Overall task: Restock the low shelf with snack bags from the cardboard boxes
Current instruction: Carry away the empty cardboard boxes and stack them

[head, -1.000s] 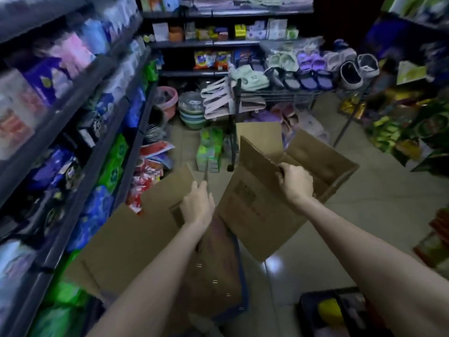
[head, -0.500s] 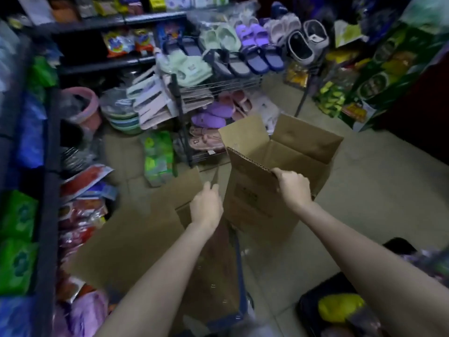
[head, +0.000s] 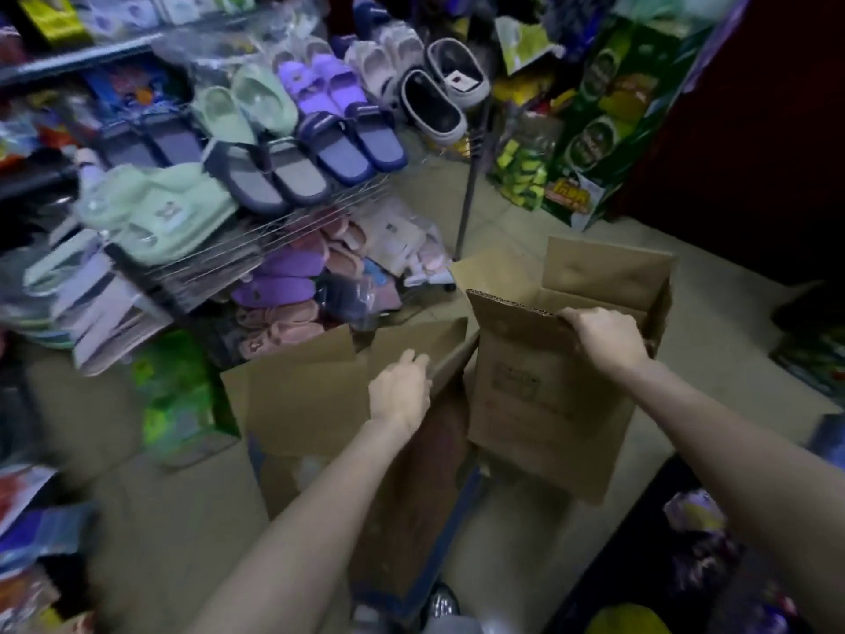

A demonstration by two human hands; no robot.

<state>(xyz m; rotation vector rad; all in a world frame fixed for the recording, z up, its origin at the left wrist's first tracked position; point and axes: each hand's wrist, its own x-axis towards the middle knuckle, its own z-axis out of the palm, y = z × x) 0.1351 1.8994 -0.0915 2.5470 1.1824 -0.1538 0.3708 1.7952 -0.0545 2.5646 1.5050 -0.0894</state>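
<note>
Right hand: fingers curled over the top edge of the open right cardboard box, gripping it. Left hand: fingers hooked over the flap edge of the left cardboard box. Both boxes stand side by side before the slipper rack.

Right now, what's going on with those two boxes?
A person stands in a shop aisle handling two open cardboard boxes. The right hand grips the top edge of the right box, holding it tilted above the floor. The left hand holds a flap of the left box, which sits lower, in front of a wire rack of slippers. No snack bag is in either hand yet.
</note>
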